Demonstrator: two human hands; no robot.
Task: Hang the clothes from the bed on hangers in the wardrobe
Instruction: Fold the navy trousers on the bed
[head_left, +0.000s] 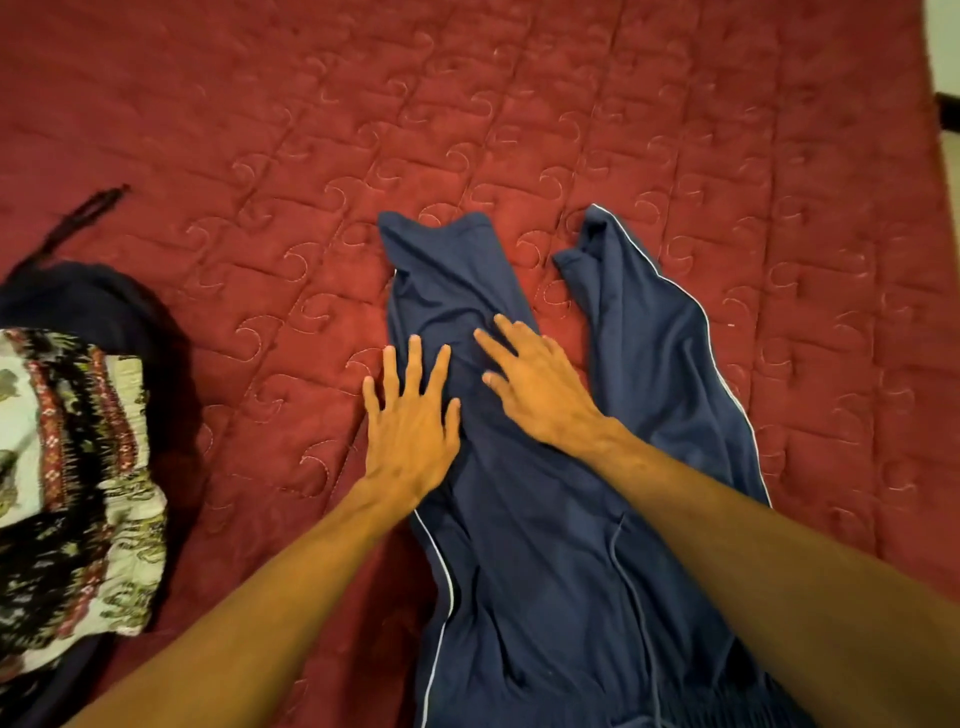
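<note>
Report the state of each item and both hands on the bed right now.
navy trousers: lying unfolded on the red quilt, legs apart, no hanger.
left hand: open, fingers spread, pressing the trousers' left edge.
right hand: open, flat on the trousers.
patterned garment: crumpled in a heap at left.
dark garment: bunched against the patterned one.

We find no writing, label, brand mark or number that we can read. The stitched swirls on the red bedcover (519, 104) and the print on the patterned cloth (78, 467), left of the navy trousers (545, 571), are ornament, not letters. The white line along the trousers' seams is plain piping.
</note>
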